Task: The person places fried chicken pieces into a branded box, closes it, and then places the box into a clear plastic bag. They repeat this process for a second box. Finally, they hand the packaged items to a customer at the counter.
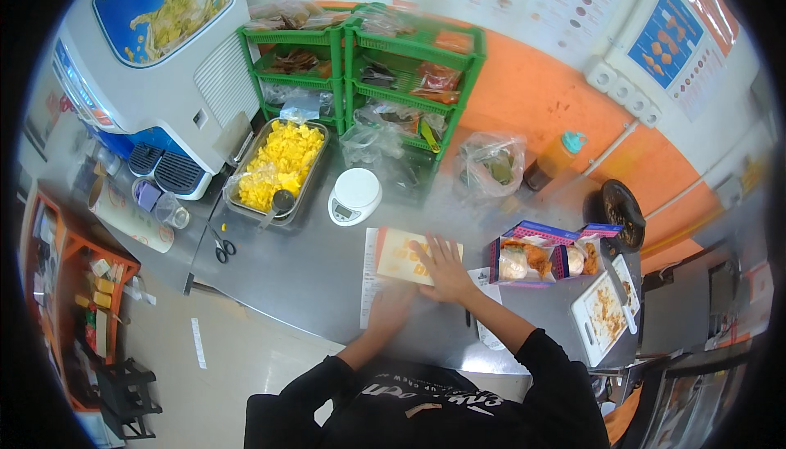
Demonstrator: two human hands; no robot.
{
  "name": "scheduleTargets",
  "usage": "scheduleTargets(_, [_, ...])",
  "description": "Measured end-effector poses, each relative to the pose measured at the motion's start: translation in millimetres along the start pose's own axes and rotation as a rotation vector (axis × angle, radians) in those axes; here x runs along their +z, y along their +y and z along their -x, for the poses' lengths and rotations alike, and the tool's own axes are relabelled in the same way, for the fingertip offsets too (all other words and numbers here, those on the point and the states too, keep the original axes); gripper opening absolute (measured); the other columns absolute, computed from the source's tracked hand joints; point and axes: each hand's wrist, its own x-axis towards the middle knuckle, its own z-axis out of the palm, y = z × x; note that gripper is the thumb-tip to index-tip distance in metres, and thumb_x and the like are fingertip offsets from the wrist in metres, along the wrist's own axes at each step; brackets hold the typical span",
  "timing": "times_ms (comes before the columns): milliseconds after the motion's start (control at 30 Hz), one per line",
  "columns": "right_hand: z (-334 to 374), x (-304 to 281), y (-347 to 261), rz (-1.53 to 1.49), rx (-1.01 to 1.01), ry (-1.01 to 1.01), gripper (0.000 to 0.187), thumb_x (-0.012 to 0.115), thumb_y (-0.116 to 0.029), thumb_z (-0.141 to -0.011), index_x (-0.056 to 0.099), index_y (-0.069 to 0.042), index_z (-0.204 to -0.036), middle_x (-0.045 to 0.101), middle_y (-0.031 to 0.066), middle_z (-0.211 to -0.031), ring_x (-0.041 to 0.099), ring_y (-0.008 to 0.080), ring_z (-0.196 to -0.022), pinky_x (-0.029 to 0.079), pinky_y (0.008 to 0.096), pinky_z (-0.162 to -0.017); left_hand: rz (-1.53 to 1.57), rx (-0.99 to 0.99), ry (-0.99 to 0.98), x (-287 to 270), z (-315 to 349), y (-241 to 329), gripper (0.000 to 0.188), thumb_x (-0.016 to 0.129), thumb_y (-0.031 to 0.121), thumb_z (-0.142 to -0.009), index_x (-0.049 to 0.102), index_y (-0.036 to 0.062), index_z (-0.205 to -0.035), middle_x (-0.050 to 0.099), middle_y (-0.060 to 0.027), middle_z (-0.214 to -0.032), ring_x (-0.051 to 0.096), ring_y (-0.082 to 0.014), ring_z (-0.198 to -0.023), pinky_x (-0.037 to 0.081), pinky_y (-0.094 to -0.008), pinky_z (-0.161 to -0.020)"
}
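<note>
Cream flat packet with yellow markings point(397, 259) is lying on the steel counter point(286, 269), in front of the person, its left part overlapping a white printed sheet point(368, 292). The right hand point(443, 270) is resting palm down on the packet's right part, its fingers spreading across the surface. The left hand point(393, 306) is blurring at the packet's near edge, above the sheet; I cannot tell whether it is pinching anything.

Just behind the forearms, the counter's near edge is curving close to the person's body, leaving little depth there. Leftward, a stretch of steel is running from the sheet to the black-handled scissors point(222, 248), giving the left arm the wider side. On the right, a second paper point(489, 306) and a dark pen point(468, 318) are lying beside the right forearm, and two open boxes of food point(524, 267) are standing near, blocking that side. Beyond them, a white cutting board point(602, 322) is holding brown crumbs.

Past the packet, a white scale point(357, 191) is sitting near its far left corner. Farther off, a metal tray of yellow pieces point(322, 172), green racks point(478, 54), a clear plastic bag point(491, 162) and a teal-capped bottle point(554, 162) are lining the back.
</note>
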Motion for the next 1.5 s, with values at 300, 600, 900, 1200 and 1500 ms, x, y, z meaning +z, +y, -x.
scheduleTargets(300, [1.2, -2.8, -11.6, 0.102, -0.031, 0.018, 0.082, 0.072, -0.031, -0.071, 0.035, -0.035, -0.145, 0.019, 0.0228, -0.152, 0.023, 0.0469, -0.136, 0.017, 0.0685, -0.106, 0.184, -0.097, -0.011, -2.8, 3.5, 7.3, 0.044, 0.060, 0.014, -0.078, 0.052, 0.0048, -0.120, 0.052, -0.0135, -0.103, 0.051, -0.0291, -0.099, 0.040, -0.0406, -0.085])
scheduleTargets(600, [1.2, -2.1, -10.3, -0.015, -0.036, 0.088, 0.069, 0.068, -0.039, -0.077, 0.044, -0.030, -0.140, 0.023, 0.0218, -0.150, 0.024, 0.0444, -0.137, 0.017, 0.0608, -0.110, 0.429, -0.293, 0.257, -46.8, -77.4, -17.1, 0.042, 0.049, 0.017, -0.093, 0.046, 0.0010, -0.132, 0.038, -0.0214, -0.140, 0.039, -0.0394, -0.125, 0.033, -0.0444, -0.104])
scheduleTargets(900, [-4.4, 12.2, -2.2, -0.068, 0.020, 0.172, 0.056, 0.056, -0.036, -0.089, 0.043, -0.019, -0.140, 0.032, 0.0167, -0.146, 0.029, 0.0400, -0.134, 0.022, 0.0563, -0.110, 0.615, -0.418, 0.115, -17.7, -81.0, -37.1, 0.042, 0.043, 0.021, -0.098, 0.045, 0.0099, -0.139, 0.039, -0.0230, -0.142, 0.047, -0.0409, -0.124, 0.042, -0.0434, -0.098])
scheduleTargets(1200, [-0.6, 23.3, -5.4, -0.254, 0.376, 0.452, 0.097, 0.077, -0.048, -0.066, 0.036, 0.003, -0.137, 0.039, 0.0257, -0.133, 0.032, 0.0474, -0.127, 0.027, 0.0589, -0.106, 0.529, -0.452, 0.098, -18.2, -85.0, -31.7, 0.047, 0.049, 0.018, -0.093, 0.043, 0.0111, -0.139, 0.042, -0.0176, -0.137, 0.051, -0.0360, -0.119, 0.047, -0.0418, -0.092])
scheduleTargets(1500, [-1.8, 17.3, -1.7, -0.167, 0.338, 0.428, 0.078, 0.068, -0.039, -0.081, 0.035, 0.003, -0.138, 0.037, 0.0261, -0.138, 0.033, 0.0425, -0.129, 0.023, 0.0555, -0.108, 0.116, -0.295, 0.202, -22.1, -87.3, -33.6, 0.044, 0.051, 0.011, -0.091, 0.049, 0.0090, -0.135, 0.043, -0.0193, -0.134, 0.043, -0.0366, -0.121, 0.039, -0.0443, -0.094])
